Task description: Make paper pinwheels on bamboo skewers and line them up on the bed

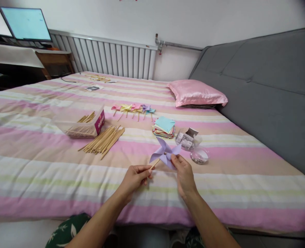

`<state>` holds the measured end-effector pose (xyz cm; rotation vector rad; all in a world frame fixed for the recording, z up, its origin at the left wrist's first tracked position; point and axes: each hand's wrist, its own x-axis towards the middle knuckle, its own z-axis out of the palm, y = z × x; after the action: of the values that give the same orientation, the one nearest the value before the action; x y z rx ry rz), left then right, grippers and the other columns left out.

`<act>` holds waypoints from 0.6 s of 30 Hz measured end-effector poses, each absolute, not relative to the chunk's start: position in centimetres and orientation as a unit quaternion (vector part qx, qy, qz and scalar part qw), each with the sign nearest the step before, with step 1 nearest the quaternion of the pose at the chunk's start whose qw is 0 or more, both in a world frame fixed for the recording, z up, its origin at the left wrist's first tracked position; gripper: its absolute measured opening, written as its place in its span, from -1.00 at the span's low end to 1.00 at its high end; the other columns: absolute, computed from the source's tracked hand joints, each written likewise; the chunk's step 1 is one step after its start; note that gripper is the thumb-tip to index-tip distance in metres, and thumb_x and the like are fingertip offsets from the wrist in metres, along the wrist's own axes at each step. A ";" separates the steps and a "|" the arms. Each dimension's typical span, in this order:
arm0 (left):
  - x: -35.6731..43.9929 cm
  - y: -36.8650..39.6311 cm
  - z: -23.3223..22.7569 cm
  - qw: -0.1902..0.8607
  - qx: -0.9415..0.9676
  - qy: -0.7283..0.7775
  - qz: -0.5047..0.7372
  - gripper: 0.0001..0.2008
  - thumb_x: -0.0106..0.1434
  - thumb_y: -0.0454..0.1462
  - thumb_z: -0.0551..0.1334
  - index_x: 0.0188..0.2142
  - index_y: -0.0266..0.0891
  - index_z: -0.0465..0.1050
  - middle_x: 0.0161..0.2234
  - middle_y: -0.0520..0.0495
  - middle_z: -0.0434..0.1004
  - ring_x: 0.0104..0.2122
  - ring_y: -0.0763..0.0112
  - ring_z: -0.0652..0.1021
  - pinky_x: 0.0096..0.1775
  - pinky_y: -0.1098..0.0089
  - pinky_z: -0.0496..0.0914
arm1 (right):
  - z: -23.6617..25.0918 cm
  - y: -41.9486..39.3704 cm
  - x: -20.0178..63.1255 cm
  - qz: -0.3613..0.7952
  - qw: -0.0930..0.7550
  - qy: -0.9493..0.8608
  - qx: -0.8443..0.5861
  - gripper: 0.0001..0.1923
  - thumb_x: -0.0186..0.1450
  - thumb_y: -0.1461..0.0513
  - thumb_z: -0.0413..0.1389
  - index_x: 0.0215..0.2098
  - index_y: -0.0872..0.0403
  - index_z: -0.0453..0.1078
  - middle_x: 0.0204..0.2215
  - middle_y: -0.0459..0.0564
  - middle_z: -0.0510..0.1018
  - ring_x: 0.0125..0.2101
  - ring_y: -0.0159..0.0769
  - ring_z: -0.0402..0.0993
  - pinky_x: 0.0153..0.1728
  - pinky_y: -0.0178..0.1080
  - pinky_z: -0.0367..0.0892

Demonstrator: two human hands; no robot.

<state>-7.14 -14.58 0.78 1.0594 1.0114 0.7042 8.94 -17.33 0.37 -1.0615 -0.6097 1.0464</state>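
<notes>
A wide bed fills the view, covered by a sheet striped in pink, cream, pale green and grey. A grey padded headboard runs along the right, with a pink satin pillow against it. Behind the bed stand a white ribbed radiator and a white wall; at far left a desk carries two lit monitors.

On the sheet lie a loose bundle of bamboo sticks, a clear plastic box with more sticks in it, a row of finished paper pinwheels, a stack of coloured paper squares and two small clear containers (their contents are too small to tell).

The lilac pinwheel is held just above the near edge of the bed. It has four folded vanes, a small pin at its centre and a thin wooden stick. The left hand pinches the stick's lower end; the right hand pinches the lower vane with its fingertips.
</notes>
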 end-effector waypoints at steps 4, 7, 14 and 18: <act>-7.4 -14.4 0.6 0.687 0.459 0.446 0.344 -0.67 -0.01 -0.18 0.34 -0.27 -0.34 0.57 -0.55 -0.01 0.42 -0.66 0.66 0.25 -0.61 0.54 -0.03 | 0.2 -17.3 9.2 0.441 0.693 -0.250 -0.513 -0.65 0.07 0.07 0.23 -0.25 0.11 0.46 -0.28 0.00 0.58 -0.21 -0.27 0.45 -0.20 -0.27 0.27; -7.5 -14.2 0.5 0.691 0.449 0.438 0.360 -0.68 0.02 -0.19 0.33 -0.24 -0.33 0.56 -0.53 -0.01 0.41 -0.64 0.67 0.25 -0.62 0.56 -0.03 | 0.0 -17.3 9.3 0.432 0.688 -0.233 -0.535 -0.65 0.04 0.06 0.25 -0.29 0.12 0.47 -0.25 0.03 0.56 -0.20 -0.26 0.42 -0.20 -0.27 0.26; -7.6 -14.2 0.5 0.689 0.441 0.439 0.372 -0.71 0.05 -0.23 0.30 -0.24 -0.35 0.55 -0.54 -0.01 0.41 -0.65 0.68 0.24 -0.63 0.57 -0.02 | 0.0 -17.2 9.2 0.432 0.684 -0.222 -0.545 -0.65 -0.01 0.07 0.27 -0.31 0.10 0.49 -0.25 -0.01 0.55 -0.37 -0.38 0.37 -0.21 -0.27 0.25; -7.5 -14.2 0.5 0.681 0.450 0.443 0.370 -0.71 0.05 -0.23 0.30 -0.24 -0.37 0.56 -0.54 -0.02 0.42 -0.64 0.67 0.25 -0.62 0.57 0.00 | 0.1 -17.3 9.2 0.427 0.687 -0.225 -0.543 -0.66 -0.01 0.07 0.27 -0.32 0.10 0.48 -0.26 0.00 0.55 -0.34 -0.35 0.38 -0.21 -0.27 0.26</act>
<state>-7.53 -14.21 0.53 1.0101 0.9949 0.8301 9.23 -17.26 0.09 -1.2154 -0.5027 0.9553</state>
